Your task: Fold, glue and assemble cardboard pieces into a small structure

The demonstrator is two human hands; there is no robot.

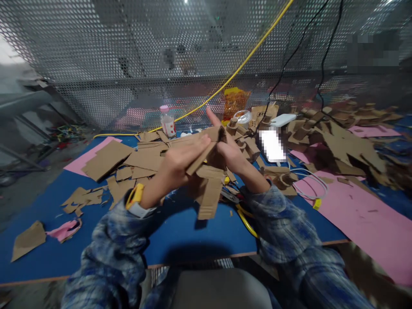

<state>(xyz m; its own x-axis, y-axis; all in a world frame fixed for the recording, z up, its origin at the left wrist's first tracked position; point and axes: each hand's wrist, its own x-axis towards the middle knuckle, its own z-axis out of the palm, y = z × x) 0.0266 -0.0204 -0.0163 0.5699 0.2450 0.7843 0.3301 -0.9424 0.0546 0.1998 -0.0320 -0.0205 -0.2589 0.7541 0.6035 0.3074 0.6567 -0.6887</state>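
Between my two hands is a folded cardboard piece (210, 143), held above the middle of the blue table. My left hand (183, 161) lies along its left face, fingers pressed together against it. On the right end my right hand (230, 150) grips the piece, with the index finger pointing up. A strip of cardboard (210, 193) hangs or stands just below the held piece; whether they are joined I cannot tell. Pliers (229, 196) with yellow handles lie beside it, partly hidden by my right forearm.
Cardboard scraps (141, 156) cover the left and back of the blue table (180, 240). A pink-capped bottle (168, 122) stands behind. Pink sheets (357, 214), a white cable (309, 171) and a bright phone-like screen (273, 146) are right. A yellow cable (238, 71) crosses the mesh.
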